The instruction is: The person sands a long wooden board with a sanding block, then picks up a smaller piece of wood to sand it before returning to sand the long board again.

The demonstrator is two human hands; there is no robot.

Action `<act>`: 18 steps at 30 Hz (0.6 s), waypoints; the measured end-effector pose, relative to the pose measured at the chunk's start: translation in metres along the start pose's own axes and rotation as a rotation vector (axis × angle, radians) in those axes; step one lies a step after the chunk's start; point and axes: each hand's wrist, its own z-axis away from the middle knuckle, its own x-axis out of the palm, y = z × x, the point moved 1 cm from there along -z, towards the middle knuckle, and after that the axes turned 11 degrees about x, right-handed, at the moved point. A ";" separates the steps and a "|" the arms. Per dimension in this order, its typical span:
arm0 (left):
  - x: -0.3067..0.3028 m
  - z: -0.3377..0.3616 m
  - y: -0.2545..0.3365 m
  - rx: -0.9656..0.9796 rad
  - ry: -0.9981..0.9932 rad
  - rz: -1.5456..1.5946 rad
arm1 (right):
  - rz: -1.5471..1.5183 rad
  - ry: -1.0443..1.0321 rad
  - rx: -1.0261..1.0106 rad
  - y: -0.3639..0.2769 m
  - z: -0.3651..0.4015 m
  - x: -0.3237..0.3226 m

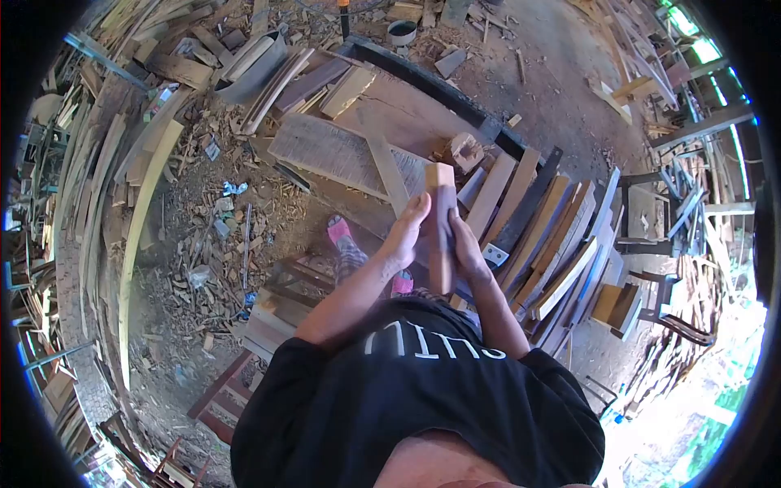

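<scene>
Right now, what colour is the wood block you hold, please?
Wood block: light reddish-brown, head view.

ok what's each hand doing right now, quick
left hand: closed on the upright wooden block
right hand: closed on the same block, from the other side

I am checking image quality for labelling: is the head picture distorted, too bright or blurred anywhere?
Head view: strong fisheye bending with black corners; the lower right edge is washed out by daylight; the short pale wooden block between the left hand and right hand is evenly lit and fairly sharp.
</scene>
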 end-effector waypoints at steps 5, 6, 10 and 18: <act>-0.010 -0.004 -0.002 0.171 -0.115 -0.258 | -0.524 -0.201 0.336 0.013 -0.014 -0.003; -0.007 -0.001 0.001 0.182 -0.085 -0.276 | -0.525 -0.203 0.342 0.013 -0.016 -0.003; -0.009 -0.004 0.006 0.219 0.020 -0.335 | -0.617 -0.575 0.361 0.016 -0.021 0.011; -0.090 -0.031 -0.056 0.459 0.377 -0.373 | 0.088 0.138 0.018 -0.001 -0.047 0.015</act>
